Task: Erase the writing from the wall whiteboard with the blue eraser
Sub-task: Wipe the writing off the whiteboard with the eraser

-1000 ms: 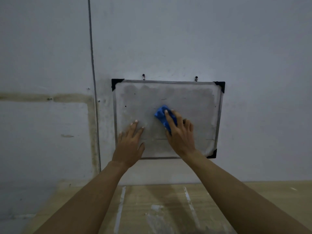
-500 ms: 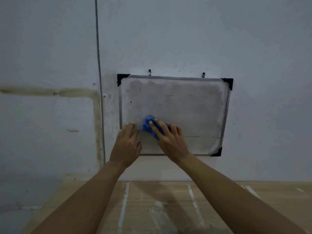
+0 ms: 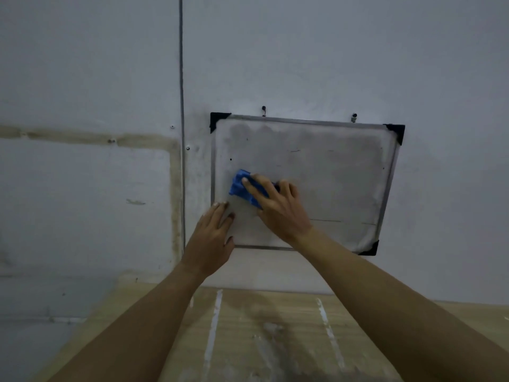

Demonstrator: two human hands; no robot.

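Note:
A small whiteboard (image 3: 330,172) with a metal frame and black corner caps hangs on the wall. Its surface is smeared grey, with faint lines low on the right. My right hand (image 3: 278,208) presses the blue eraser (image 3: 239,186) flat against the board's lower left area. My left hand (image 3: 212,238) lies flat, fingers together, on the board's lower left corner, just below the eraser.
Two hooks (image 3: 264,108) hold the board at its top edge. A thin vertical conduit (image 3: 181,106) runs down the wall left of the board. A wooden surface (image 3: 275,334) with white paint streaks lies below.
My right hand has slid the eraser from the board's middle down and left toward the left edge. My left hand stayed flat at the lower left corner.

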